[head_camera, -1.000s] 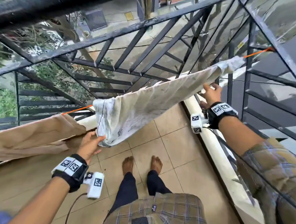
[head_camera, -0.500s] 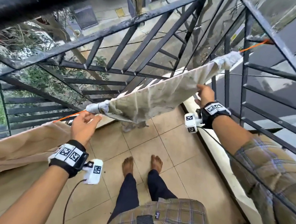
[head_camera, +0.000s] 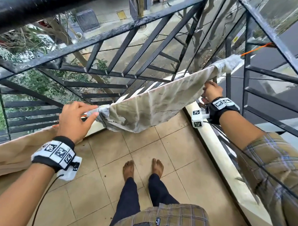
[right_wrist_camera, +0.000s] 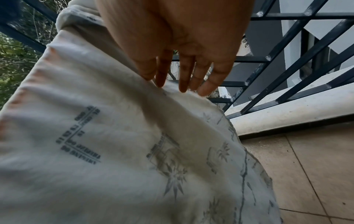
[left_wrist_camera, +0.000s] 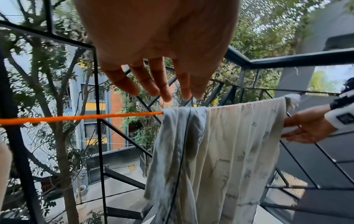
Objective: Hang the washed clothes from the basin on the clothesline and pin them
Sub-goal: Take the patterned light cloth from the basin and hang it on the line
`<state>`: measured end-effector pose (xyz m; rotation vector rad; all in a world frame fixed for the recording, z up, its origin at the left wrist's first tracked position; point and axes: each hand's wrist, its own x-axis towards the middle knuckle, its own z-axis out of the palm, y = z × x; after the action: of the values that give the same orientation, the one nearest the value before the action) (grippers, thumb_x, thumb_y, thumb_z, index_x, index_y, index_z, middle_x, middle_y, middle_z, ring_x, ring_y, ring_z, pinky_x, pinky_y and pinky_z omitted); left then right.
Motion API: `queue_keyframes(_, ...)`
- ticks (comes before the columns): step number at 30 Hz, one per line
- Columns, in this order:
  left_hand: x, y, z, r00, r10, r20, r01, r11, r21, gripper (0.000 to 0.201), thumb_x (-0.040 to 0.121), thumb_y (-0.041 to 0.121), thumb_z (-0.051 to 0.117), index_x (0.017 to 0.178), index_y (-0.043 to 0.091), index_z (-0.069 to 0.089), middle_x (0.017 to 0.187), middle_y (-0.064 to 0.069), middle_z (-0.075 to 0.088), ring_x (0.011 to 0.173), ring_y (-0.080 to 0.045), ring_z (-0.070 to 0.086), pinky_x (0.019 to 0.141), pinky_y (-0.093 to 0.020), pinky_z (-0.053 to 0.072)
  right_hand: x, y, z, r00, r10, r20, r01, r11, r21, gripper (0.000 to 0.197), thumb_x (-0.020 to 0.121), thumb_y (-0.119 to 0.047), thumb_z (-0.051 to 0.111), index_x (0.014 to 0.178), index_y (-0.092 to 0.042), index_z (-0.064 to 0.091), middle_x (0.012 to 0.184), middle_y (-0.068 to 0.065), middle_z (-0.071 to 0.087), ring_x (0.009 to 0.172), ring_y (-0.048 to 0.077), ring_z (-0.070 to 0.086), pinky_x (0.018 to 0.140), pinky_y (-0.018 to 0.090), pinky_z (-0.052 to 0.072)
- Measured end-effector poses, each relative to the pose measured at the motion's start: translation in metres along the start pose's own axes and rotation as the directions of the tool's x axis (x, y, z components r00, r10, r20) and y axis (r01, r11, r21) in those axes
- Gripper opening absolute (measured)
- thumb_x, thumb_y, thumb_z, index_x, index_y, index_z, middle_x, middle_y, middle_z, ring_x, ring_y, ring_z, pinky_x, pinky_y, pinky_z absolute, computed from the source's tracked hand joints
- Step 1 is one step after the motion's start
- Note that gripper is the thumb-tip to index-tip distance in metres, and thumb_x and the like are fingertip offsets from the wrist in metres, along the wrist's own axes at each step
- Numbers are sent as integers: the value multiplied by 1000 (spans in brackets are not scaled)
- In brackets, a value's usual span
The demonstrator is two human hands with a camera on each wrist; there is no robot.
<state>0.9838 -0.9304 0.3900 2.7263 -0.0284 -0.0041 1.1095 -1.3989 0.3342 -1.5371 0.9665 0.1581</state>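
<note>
My left grip (head_camera: 75, 119) hovers released, fingers straight, just above the left end of the printed cloth (head_camera: 153, 106). My right grip (head_camera: 212, 90) rests loose fingers on its right edge, not clenched. The cloth drapes over the orange clothesline (left_wrist_camera: 80, 118); a tan garment (head_camera: 16, 152) hangs further left.

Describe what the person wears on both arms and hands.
Both hands, left and right, are bare. Each wrist carries a black band with white square-code tags and a white camera block; a thin dark cable trails from the left one. The right arm has a plaid sleeve.
</note>
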Motion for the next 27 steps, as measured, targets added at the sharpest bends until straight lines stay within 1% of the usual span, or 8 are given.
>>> queue_keyframes(2,0,-1,4,1000,-11,19,10,999,32,29,92,45,54,102,28,75,94,-1,64,91,-32,55,80,-44,44,3,-2,1,996,-25,-86,26,1000,14,13,88,-15,57,94,-20,68,76,1,63,63,13,59,47,23,51)
queue_keyframes(6,2,-2,8,998,-64,10,64,998,-15,17,92,35,64,104,26,72,93,-1,64,86,-30,60,77,-48,52,24,4,-14,990,-72,-119,73,997,9,9,81,-29,57,78,-23,62,78,0,63,87,25,63,84,49,57)
queue_keyframes(9,4,-2,9,997,-65,40,64,998,20,18,91,33,65,107,27,72,89,-1,59,84,-30,57,74,-49,51,7,-9,-22,988,-127,-92,139,982,132,12,92,-18,59,102,-20,53,87,-3,58,80,14,58,61,29,53)
queue_keyframes(12,8,0,8,996,-73,59,70,997,41,15,91,32,66,103,27,72,85,3,54,85,-31,57,75,-50,50,0,-23,-30,967,-255,3,250,951,183,31,89,-26,66,113,-27,46,109,-4,59,91,15,60,68,28,48)
queue_keyframes(18,18,2,6,994,-86,73,86,996,4,11,87,24,72,97,22,76,84,-1,62,80,-30,62,72,-43,53,-5,-56,-43,782,-602,-166,570,796,-201,22,81,-39,63,68,-23,57,65,2,58,61,19,56,56,42,55)
queue_keyframes(21,17,1,5,992,-101,69,104,994,-41,9,87,24,73,95,24,77,86,4,64,78,-23,63,73,-37,52,-5,-87,-47,774,-608,-176,567,790,-234,26,78,-32,64,53,-23,60,52,-1,60,49,18,62,53,42,57)
queue_keyframes(24,15,4,6,983,-176,58,181,979,-93,8,87,24,73,92,26,78,85,5,67,79,-20,64,76,-35,52,1,-109,-47,767,-628,-128,599,774,-205,24,85,-25,64,72,-6,71,61,4,67,54,19,67,58,41,61)
queue_keyframes(27,14,9,5,972,-233,43,236,969,-78,7,86,25,72,90,28,78,83,4,70,80,-21,64,77,-34,51,14,-122,-47,797,-596,-94,590,803,-88,36,92,-28,58,124,-12,63,95,-3,70,68,17,69,52,30,58)
